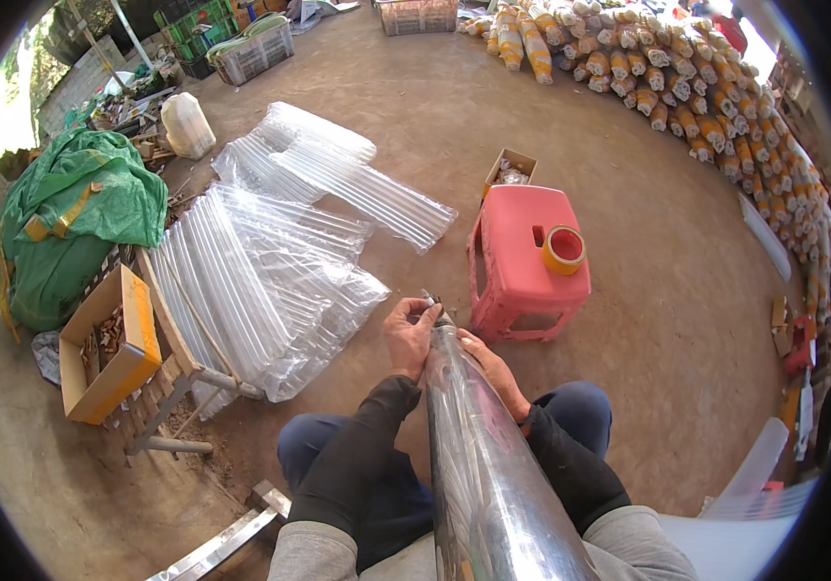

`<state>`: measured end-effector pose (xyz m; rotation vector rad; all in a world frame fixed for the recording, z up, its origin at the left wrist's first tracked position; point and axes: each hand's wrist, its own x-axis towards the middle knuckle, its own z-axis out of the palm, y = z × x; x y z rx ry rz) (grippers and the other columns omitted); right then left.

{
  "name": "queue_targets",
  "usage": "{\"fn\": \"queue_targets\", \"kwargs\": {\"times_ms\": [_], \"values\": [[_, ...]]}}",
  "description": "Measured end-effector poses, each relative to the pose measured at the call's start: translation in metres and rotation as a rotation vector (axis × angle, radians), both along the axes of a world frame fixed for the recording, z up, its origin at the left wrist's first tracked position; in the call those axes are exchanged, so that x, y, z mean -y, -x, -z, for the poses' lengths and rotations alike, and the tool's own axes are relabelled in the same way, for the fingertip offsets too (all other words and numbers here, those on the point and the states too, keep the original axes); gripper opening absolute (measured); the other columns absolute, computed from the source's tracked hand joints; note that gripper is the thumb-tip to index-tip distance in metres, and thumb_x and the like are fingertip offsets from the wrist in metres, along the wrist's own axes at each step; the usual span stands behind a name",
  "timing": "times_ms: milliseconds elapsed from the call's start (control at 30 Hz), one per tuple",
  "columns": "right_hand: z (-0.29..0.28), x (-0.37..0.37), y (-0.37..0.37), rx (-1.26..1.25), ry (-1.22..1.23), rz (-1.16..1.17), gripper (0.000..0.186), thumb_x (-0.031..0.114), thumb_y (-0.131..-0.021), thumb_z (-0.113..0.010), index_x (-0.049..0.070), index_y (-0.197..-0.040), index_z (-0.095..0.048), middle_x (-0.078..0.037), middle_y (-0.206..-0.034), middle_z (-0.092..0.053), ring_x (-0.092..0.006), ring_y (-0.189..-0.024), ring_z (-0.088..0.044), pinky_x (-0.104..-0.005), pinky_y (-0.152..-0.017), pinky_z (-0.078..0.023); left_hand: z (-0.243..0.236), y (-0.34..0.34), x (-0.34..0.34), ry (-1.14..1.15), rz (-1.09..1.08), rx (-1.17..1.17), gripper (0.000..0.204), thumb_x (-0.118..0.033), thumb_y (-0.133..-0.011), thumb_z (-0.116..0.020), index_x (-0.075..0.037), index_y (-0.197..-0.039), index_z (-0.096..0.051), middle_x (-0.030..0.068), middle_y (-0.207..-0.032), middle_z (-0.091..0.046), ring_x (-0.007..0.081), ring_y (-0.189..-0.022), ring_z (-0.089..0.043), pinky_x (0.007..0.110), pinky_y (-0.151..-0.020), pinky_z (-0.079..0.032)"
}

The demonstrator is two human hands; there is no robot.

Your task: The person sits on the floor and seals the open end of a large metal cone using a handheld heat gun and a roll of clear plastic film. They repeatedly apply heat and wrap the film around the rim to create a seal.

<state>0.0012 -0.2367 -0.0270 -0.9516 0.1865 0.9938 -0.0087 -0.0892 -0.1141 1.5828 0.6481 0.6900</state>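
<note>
A long shiny metal tube (478, 436) runs from my lap out between my knees, its far end between my hands. At that end my left hand (408, 336) is closed, thumb and fingers pinched at a small dark and silvery fitting whose kind I cannot make out. My right hand (495, 373) curls round the tube's right side, just short of the end, its fingers partly hidden by the metal. Just beyond my right hand stands a red plastic stool (532, 218) with a roll of yellow tape (564, 250) lying on top.
Clear bubble-wrap sleeves (241, 281) spread over the floor at left. Beside them, a cardboard box (110, 353) of small brown pieces sits on a slatted stand near a green sack (76, 213). Many wrapped rolls (696, 87) are stacked at far right. Behind the stool is a small open box (510, 167).
</note>
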Motion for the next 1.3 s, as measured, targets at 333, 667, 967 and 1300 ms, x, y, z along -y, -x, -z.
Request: {"fn": "queue_targets", "kwargs": {"times_ms": [333,667,967,1300], "values": [[0.010,0.001,-0.001,0.000,-0.018,0.004,0.043,0.023,-0.099,-0.047,0.000,-0.136,-0.043,-0.005,-0.120,-0.056,-0.0111,-0.101,-0.055,-0.0232,-0.090,-0.044,-0.001,0.001,0.000,0.008,0.008,-0.005,0.015,-0.011,-0.079,-0.076,-0.001,-0.083,-0.065,0.0028,-0.072,-0.066,0.0085,-0.063,-0.059,0.025,-0.058,-0.048],[0.000,0.000,0.002,0.031,-0.025,-0.003,0.045,0.024,-0.099,-0.048,0.000,-0.137,-0.043,-0.005,-0.123,-0.054,-0.0107,-0.104,-0.053,-0.0228,-0.092,-0.042,0.003,0.001,-0.003,-0.031,0.003,0.022,0.014,-0.011,-0.079,-0.075,-0.001,-0.081,-0.065,0.0040,-0.071,-0.066,0.0094,-0.063,-0.059,0.025,-0.059,-0.048],[-0.003,-0.003,0.002,0.011,0.028,0.015,0.043,0.023,-0.099,-0.048,0.000,-0.136,-0.044,-0.004,-0.124,-0.054,-0.0098,-0.107,-0.052,-0.0219,-0.095,-0.040,0.000,0.001,-0.004,-0.098,-0.012,-0.024,0.015,-0.011,-0.079,-0.074,0.000,-0.081,-0.064,0.0052,-0.071,-0.066,0.0103,-0.063,-0.059,0.026,-0.060,-0.048],[0.017,0.000,0.000,0.029,-0.027,-0.005,0.044,0.026,-0.099,-0.046,0.007,-0.138,-0.040,-0.010,-0.117,-0.056,-0.0166,-0.101,-0.056,-0.0288,-0.090,-0.047,-0.009,0.002,-0.001,-0.086,-0.011,-0.095,0.019,-0.014,-0.077,-0.076,0.000,-0.078,-0.063,0.0066,-0.070,-0.066,0.0118,-0.063,-0.060,0.028,-0.061,-0.049]]}}
